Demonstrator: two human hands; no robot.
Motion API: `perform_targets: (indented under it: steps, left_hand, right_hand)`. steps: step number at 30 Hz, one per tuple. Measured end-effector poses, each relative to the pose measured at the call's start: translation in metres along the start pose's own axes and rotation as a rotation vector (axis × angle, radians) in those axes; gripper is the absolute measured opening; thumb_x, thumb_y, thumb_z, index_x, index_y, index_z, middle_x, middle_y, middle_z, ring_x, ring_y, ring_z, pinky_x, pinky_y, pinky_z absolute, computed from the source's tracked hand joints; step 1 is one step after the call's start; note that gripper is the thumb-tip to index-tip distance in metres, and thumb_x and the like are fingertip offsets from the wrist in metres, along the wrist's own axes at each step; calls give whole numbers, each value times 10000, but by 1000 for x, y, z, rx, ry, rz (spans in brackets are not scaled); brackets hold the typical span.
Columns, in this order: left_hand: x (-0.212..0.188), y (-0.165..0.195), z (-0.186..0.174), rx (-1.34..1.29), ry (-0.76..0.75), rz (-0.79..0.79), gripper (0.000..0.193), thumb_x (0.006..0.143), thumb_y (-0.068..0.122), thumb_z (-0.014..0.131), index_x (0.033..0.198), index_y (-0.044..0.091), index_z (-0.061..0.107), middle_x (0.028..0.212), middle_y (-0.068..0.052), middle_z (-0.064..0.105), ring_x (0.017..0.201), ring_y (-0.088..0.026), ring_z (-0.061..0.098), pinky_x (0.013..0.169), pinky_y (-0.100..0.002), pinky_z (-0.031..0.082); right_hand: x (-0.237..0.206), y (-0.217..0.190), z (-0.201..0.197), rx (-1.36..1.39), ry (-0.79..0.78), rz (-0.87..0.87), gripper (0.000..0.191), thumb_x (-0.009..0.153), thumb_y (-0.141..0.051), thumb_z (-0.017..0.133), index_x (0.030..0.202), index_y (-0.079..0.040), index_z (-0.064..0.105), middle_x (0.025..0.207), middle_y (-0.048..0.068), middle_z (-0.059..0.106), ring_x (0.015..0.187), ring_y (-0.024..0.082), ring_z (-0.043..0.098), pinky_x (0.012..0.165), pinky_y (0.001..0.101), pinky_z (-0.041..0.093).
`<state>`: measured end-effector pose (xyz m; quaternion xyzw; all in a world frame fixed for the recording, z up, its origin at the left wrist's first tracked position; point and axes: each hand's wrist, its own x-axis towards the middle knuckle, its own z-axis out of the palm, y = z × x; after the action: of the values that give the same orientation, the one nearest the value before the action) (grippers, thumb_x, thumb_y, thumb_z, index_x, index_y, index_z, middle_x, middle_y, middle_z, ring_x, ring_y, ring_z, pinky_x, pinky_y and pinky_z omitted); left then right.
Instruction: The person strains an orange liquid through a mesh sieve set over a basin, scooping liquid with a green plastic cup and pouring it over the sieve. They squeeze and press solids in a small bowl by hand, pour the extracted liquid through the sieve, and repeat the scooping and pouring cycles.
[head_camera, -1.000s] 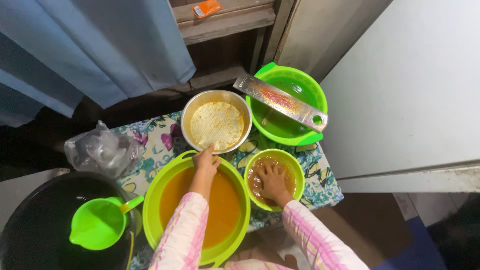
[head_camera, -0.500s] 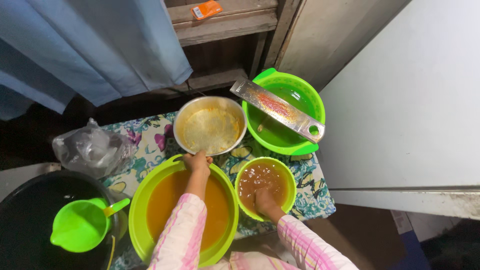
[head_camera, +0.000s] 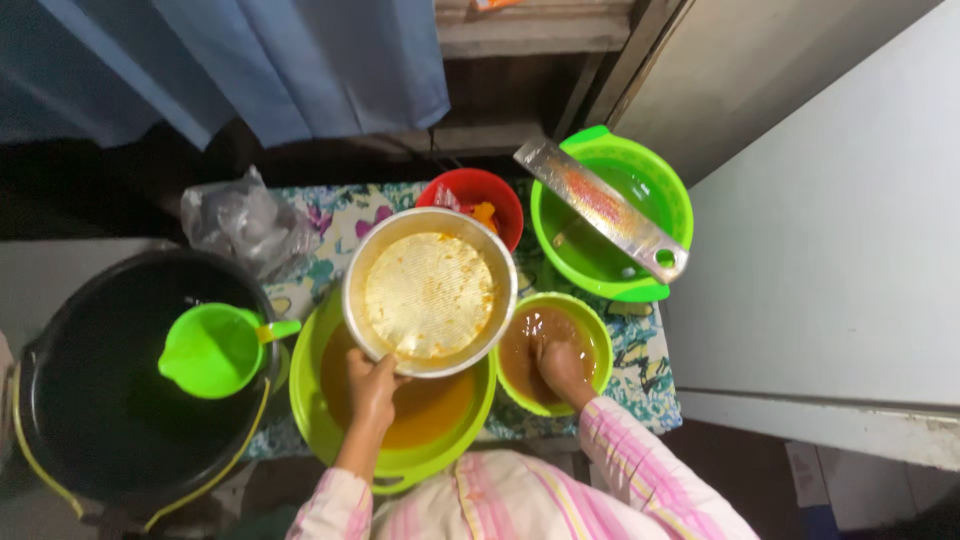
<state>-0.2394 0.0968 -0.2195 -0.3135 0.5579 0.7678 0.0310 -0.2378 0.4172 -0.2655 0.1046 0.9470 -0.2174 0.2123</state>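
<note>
Nearest, the left hand (head_camera: 372, 388) grips the rim of a round metal sieve (head_camera: 430, 292) held over the large green basin (head_camera: 330, 435) of orange liquid, the right hand (head_camera: 562, 370) dips loosely curled into a small green bowl (head_camera: 590, 322) of brown liquid, and beyond sit a red bowl (head_camera: 485, 192) and green tub (head_camera: 655, 190).

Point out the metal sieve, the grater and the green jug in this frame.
metal sieve (head_camera: 430, 292): head view, on its pale mesh centre.
grater (head_camera: 600, 208): head view, on the middle of its flat metal blade.
green jug (head_camera: 212, 350): head view, on its body.
</note>
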Motion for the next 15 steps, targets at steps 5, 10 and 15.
perform_targets:
  steps: [5,10,15]
  left_hand:
    - [-37,-20,-62,-70,75,-103,401,842,-57,582,1199,32,423,1135,-174,618,866,-286,676,603,-405,577]
    - [-54,-36,-93,-122,89,-197,510,789,-57,551,1271,98,495,1179,-124,627,943,-280,655,676,-441,568]
    - [-53,-52,-112,-146,176,-273,536,774,-65,549,1272,132,527,1183,-92,622,986,-261,645,757,-479,545]
  right_hand:
    - [3,-3,-1,-102,180,-200,344,811,-267,715,1153,-233,727,1411,156,561,1274,419,512,984,591,463]
    - [8,-21,0,-262,36,-288,687,748,-312,764,1394,-235,545,1549,146,360,1440,443,284,1069,756,247]
    - [9,-24,6,-300,-70,-149,688,829,-379,695,1468,-254,475,1614,134,306,1500,425,239,1114,765,223]
